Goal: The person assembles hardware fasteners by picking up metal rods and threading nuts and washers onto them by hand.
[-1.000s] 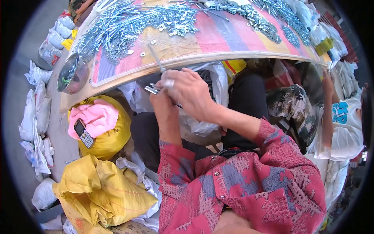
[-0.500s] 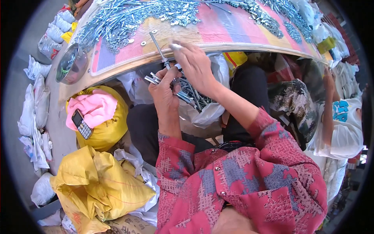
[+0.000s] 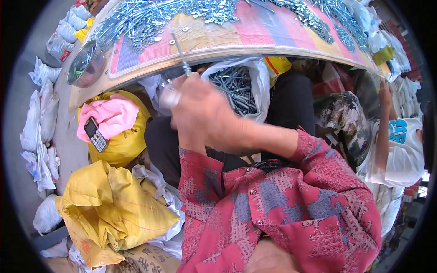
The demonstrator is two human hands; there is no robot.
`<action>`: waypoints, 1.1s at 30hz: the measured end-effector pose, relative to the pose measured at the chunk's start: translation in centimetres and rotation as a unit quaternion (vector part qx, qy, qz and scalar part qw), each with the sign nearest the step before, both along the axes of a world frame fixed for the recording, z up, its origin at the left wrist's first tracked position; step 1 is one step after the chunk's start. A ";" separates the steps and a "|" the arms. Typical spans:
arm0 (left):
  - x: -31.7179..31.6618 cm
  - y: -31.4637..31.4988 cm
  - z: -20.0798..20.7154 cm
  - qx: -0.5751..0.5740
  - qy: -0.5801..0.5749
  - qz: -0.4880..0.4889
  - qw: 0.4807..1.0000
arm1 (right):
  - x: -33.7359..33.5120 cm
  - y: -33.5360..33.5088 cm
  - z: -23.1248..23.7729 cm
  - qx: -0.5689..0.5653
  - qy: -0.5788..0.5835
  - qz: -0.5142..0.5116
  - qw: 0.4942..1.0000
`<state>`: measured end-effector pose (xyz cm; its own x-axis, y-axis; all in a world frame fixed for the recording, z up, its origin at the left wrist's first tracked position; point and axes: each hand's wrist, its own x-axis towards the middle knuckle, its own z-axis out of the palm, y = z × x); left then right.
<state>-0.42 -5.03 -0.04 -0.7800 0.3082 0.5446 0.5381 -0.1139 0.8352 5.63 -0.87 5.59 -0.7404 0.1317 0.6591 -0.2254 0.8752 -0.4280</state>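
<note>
A long threaded metal bolt point(image 3: 181, 53) stands up out of my left hand point(image 3: 187, 139), slanting toward the table edge. My left hand is closed around it, and blurred shiny metal pieces show beside the fingers. My right hand point(image 3: 205, 109) lies across the left one and hides most of it. Motion smears its fingers, so their grip does not show. Just beyond my hands, a white bag point(image 3: 263, 86) holds many dark metal bolts point(image 3: 232, 91) below the table edge.
On the striped table cover point(image 3: 259, 29) lie heaps of bolts and washers point(image 3: 150, 22). A metal bowl point(image 3: 93, 73) stands at the left corner. A phone point(image 3: 95, 135) and pink cloth point(image 3: 114, 113) rest on a yellow sack point(image 3: 136, 141). Another person's arm point(image 3: 384, 123) is at right.
My right hand has swept down and left from above the bolt to across my left hand. The bag of bolts is less covered now.
</note>
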 end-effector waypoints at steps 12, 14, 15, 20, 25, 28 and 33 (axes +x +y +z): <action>-3.2 -0.6 -0.4 0.205 -0.458 -0.114 0.857 | 1.9 0.9 2.5 -0.157 -0.039 0.050 0.986; -3.5 -2.4 -1.2 0.200 -0.486 -0.187 0.830 | 1.3 2.2 3.8 -0.281 -0.080 0.012 0.956; -3.0 -2.5 0.2 0.174 -0.490 -0.246 0.818 | 0.0 4.7 2.6 -0.319 -0.055 0.017 0.946; -1.4 -1.7 1.8 0.050 -0.390 -0.258 0.882 | -1.2 7.9 -2.5 -0.205 -0.196 0.043 0.958; -0.7 -0.6 3.0 -0.040 -0.325 -0.151 0.933 | 0.3 9.0 -1.9 -0.177 -0.126 -0.050 0.975; -2.5 -2.0 1.6 -0.023 -0.351 -0.183 0.918 | 2.9 10.5 -3.3 -0.118 -0.274 -0.055 0.953; -2.8 -0.2 -0.9 0.106 -0.465 -0.241 0.845 | 6.6 6.5 -5.8 -0.399 -0.175 -0.097 0.895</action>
